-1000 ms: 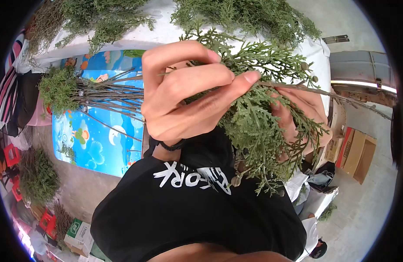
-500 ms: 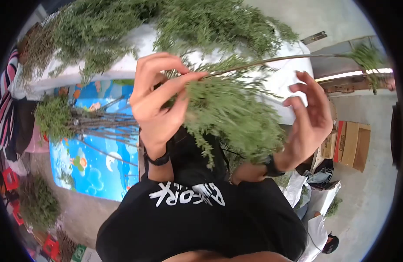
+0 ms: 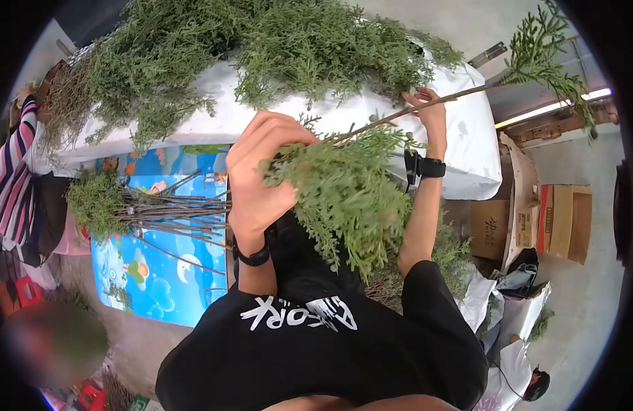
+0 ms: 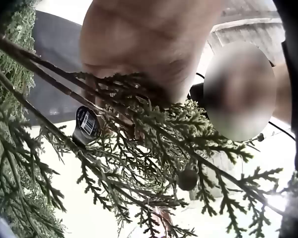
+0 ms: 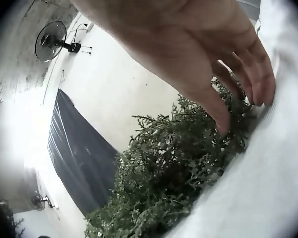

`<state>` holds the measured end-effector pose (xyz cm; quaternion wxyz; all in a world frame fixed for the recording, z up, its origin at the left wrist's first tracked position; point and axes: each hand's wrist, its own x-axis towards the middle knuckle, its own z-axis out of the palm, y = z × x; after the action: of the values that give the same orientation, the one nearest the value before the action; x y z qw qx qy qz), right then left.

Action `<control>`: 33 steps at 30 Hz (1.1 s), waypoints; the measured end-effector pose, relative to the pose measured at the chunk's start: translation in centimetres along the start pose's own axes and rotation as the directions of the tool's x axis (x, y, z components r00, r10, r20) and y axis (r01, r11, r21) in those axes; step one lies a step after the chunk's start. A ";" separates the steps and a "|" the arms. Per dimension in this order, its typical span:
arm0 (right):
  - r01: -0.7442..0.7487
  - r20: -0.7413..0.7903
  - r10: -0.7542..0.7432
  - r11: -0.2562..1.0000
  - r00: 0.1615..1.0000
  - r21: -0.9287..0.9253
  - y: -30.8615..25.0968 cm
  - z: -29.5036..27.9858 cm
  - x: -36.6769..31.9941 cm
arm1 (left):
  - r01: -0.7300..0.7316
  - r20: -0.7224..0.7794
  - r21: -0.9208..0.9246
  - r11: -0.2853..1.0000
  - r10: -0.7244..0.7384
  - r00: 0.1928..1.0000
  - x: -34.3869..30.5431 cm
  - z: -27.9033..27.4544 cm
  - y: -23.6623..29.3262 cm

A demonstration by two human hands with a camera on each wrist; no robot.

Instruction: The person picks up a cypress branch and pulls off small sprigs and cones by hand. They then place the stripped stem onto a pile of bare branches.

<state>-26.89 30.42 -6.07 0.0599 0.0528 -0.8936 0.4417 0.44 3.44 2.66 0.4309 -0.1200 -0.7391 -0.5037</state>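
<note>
My left hand (image 3: pixel 262 178) grips a bunch of green conifer sprigs (image 3: pixel 351 198) in front of my chest. One long-stemmed conifer sprig (image 3: pixel 539 65) sticks out of that bunch to the upper right, its leafy tip far from the hand. In the left wrist view, bare stems (image 4: pixel 44 74) and a small round cone (image 4: pixel 187 179) show below the palm. My right hand (image 3: pixel 429 113) reaches to the right end of the conifer pile (image 3: pixel 309 55). In the right wrist view its fingers are loosely bent and apart, with the thumb tip against the greenery (image 5: pixel 174 153).
The pile lies on a white-covered table (image 3: pixel 200 79). To the left, a bundle of bare-stemmed sprigs (image 3: pixel 97 205) lies on a blue cartoon-printed table (image 3: pixel 159 294). A person in a striped top (image 3: pixel 15 178) is at the far left. Cardboard boxes (image 3: pixel 566 222) stand at the right.
My right hand has left the held bunch and moved forward to the pile. The long sprig now angles upward to the right. My left hand still holds the bunch.
</note>
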 end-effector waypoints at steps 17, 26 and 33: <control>-0.226 0.279 0.124 0.901 0.952 0.370 -1.3 -4.7 -6.3 | -0.076 -0.030 -0.062 0.995 0.074 0.997 -0.3 0.4 -2.0; -0.326 0.155 0.291 0.892 0.944 0.312 1.0 -8.0 -9.5 | 0.063 -0.031 -0.036 0.997 -0.064 0.997 -0.2 1.0 -1.4; -0.247 0.039 0.247 0.969 0.968 0.003 0.4 -5.8 -6.2 | 0.045 0.031 0.024 0.999 -0.046 0.998 -0.2 1.5 -2.8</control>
<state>-20.48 35.52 -3.82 -0.0126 -0.0502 -0.8926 0.4479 -1.93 3.50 0.47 0.4088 -0.1062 -0.7542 -0.5028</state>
